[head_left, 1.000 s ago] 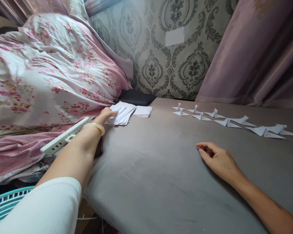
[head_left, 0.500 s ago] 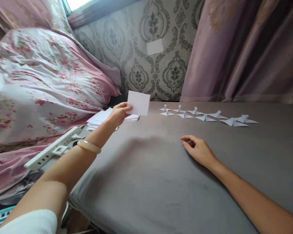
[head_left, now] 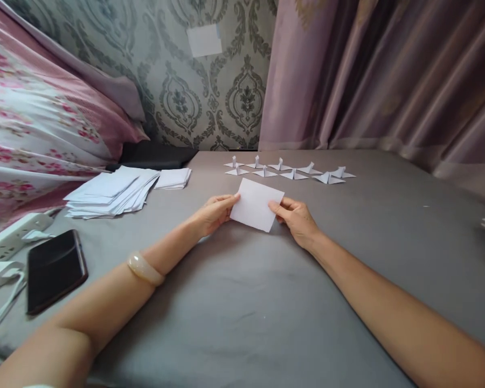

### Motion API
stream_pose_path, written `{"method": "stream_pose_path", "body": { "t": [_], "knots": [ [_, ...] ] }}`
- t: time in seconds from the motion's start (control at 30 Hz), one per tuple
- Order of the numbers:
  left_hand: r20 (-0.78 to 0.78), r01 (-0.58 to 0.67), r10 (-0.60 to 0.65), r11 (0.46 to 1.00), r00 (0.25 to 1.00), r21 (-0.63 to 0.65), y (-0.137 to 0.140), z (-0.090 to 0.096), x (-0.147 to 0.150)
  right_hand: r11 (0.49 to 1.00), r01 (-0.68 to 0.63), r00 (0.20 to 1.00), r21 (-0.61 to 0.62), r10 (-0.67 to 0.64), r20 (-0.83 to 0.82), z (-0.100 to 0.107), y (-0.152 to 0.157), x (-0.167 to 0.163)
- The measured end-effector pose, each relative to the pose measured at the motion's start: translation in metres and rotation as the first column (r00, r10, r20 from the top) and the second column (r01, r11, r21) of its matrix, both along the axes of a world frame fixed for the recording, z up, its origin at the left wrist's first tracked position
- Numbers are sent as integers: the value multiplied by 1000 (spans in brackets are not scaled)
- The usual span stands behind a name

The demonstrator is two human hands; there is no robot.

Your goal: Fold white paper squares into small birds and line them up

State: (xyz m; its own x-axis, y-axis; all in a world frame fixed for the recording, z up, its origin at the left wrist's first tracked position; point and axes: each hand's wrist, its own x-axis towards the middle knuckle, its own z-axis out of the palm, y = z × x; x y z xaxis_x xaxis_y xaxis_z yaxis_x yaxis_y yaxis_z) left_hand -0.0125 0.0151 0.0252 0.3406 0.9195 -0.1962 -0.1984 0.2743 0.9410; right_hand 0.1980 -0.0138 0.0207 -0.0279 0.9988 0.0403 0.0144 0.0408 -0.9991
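A small white square sheet of paper (head_left: 255, 207) is held up between both hands, above the grey cloth surface (head_left: 234, 302). My left hand (head_left: 217, 214) pinches its left edge, thumb on top. At the right edge my right hand (head_left: 297, 220) grips it with the thumb across the face and fingers behind. Beyond the sheet, several folded white paper figures (head_left: 293, 174) with pointed wings stand in two rows. Left of my hands lie a stack of white paper sheets (head_left: 109, 196) and a smaller pile of square sheets (head_left: 173, 179).
A black phone (head_left: 56, 272) lies at the left, near a white power strip (head_left: 14, 237) with plugs and cables. A dark flat item (head_left: 157, 155) is by the patterned wall (head_left: 178, 102). Floral bedding (head_left: 36, 118) rises at left; purple curtains (head_left: 307, 75) hang behind.
My left hand has brought the paper rightward and lower, away from the stack. My right hand, empty before, now grips the sheet's right edge. The view has turned right and down.
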Motion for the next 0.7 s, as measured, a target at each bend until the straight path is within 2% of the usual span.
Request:
{"method": "stream_pose_path", "body": {
  "t": [0.1,0.17,0.2,0.23,0.27,0.3,0.33,0.4,0.47,0.57,0.63,0.7],
  "knots": [
    [-28,-38,43,988,999,150,-3,1,-2,997,-33,994,67,25,109,0,0,0],
    [-78,-87,119,938,990,337,-6,4,-3,971,-7,963,241,-58,262,1,-2,1],
    [-119,-126,202,878,972,462,-8,5,-3,930,14,923,367,-153,353,3,-4,3],
    [-177,-133,297,783,938,607,-9,6,-4,856,30,865,516,-282,416,4,-6,5],
    [-248,-79,376,673,893,735,-9,6,-5,773,-8,801,635,-375,467,6,-8,7],
    [-305,4,434,570,848,821,-9,6,-7,714,-107,738,691,-409,536,6,-9,9],
    [-353,86,484,491,800,867,-9,5,-9,669,-184,683,720,-440,583,6,-10,11],
    [-483,283,542,413,688,866,-8,1,-13,633,-325,593,703,-443,672,4,-11,15],
    [-641,491,508,413,575,767,-7,-5,-17,637,-427,544,642,-386,745,-3,-9,17],
    [-797,704,389,385,462,596,-6,-13,-19,687,-446,539,575,-307,785,-16,-5,18],
    [-816,724,376,390,439,569,-6,-16,-18,734,-470,541,490,-199,817,-24,-3,17],
    [-813,716,381,398,440,574,-6,-17,-16,796,-396,570,457,-177,803,-29,-1,17]
  ]
}}
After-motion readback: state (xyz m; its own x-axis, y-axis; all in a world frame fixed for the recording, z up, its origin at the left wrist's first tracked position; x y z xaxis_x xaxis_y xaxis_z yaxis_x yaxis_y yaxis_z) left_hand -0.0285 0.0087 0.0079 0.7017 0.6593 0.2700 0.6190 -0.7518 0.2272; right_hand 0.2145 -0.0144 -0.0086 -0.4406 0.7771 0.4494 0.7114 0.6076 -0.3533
